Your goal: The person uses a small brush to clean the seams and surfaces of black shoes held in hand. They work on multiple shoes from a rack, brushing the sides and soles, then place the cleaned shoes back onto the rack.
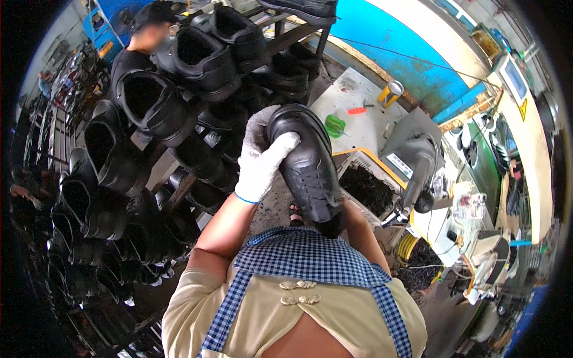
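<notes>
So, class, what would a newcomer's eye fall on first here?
Probably the black shoe at the centre, held in the white-gloved left hand. Next, the many other black shoes crowding the left side; then the bright blue panel at upper right, beyond the pale worktable.

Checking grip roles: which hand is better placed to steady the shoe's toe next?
Probably the left hand: its gloved thumb lies on the shoe near the toe; the right hand is hidden.
</notes>
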### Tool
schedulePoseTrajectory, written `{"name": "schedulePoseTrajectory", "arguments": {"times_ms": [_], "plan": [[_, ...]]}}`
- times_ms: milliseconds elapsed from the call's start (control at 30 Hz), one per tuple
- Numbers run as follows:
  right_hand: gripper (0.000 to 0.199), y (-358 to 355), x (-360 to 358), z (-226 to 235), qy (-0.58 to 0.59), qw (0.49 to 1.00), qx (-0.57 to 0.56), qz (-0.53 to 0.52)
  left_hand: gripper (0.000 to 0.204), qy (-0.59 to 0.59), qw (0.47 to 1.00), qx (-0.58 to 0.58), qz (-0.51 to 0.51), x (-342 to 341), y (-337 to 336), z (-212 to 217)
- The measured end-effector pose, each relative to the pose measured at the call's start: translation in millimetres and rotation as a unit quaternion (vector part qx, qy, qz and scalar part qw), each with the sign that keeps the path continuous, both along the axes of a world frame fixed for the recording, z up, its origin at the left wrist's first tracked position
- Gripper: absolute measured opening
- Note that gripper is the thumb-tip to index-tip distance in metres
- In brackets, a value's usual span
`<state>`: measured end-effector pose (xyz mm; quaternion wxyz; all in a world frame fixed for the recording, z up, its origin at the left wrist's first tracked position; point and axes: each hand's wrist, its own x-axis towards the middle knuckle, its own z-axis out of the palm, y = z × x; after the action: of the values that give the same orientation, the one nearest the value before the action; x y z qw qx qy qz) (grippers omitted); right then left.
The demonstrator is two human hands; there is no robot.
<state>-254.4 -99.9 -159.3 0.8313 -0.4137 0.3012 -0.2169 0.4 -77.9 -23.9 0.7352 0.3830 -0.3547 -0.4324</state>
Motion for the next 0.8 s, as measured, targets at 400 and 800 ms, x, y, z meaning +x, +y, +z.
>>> {"name": "schedulePoseTrajectory", "arguments": {"times_ms": [400,800], "plan": [[0.019,-34,23,161,0.077,0.756,-0.639,-0.119,0.06,-0.14,0.982,-0.013,-0.125,12,22,22],[0.055,-37,1,132,0.147,0.79,-0.588,-0.097,0.058,-0.052,0.994,-0.097,0.008,8,3,15]]}}
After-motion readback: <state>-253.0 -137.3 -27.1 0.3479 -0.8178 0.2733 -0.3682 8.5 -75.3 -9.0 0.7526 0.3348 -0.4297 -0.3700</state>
